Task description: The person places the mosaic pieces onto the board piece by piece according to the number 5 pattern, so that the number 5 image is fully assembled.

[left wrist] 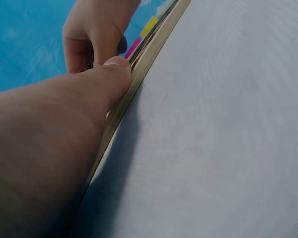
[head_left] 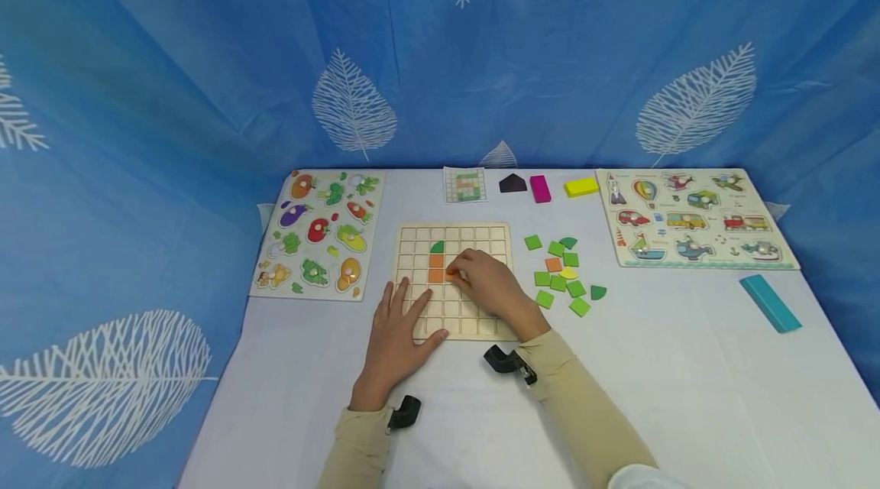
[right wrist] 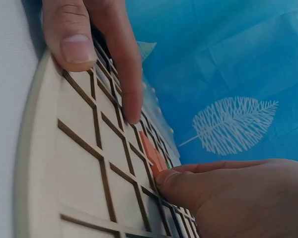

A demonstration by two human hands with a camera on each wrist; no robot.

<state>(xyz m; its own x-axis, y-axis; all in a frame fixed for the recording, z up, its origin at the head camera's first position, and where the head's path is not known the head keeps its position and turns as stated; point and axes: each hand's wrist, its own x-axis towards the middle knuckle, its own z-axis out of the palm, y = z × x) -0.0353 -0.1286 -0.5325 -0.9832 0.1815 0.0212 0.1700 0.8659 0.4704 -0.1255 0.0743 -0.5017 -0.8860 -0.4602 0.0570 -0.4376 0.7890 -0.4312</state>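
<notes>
A wooden grid board (head_left: 481, 321) lies mid-table. It holds a green quarter-round tile (head_left: 437, 247) above two orange tiles (head_left: 436, 267). My left hand (head_left: 402, 317) lies flat with straight fingers on the board's near-left corner. Its thumb (left wrist: 116, 67) rests at the board's edge (left wrist: 149, 54). My right hand (head_left: 462, 269) is curled over the board's middle and pinches an orange tile (head_left: 451, 272) beside the orange column. In the right wrist view its thumb (right wrist: 179, 183) touches the orange tile (right wrist: 151, 151) on the grid board (right wrist: 79, 148).
Loose green tiles (head_left: 558, 283), an orange one (head_left: 553, 264) and a yellow one (head_left: 568, 273) lie right of the board. Behind are a pattern card (head_left: 465, 185), dark (head_left: 512, 183), magenta (head_left: 540, 189) and yellow (head_left: 581, 186) blocks. A vegetable puzzle (head_left: 319, 233) is left, a vehicle puzzle (head_left: 694, 218) and teal block (head_left: 770, 303) right.
</notes>
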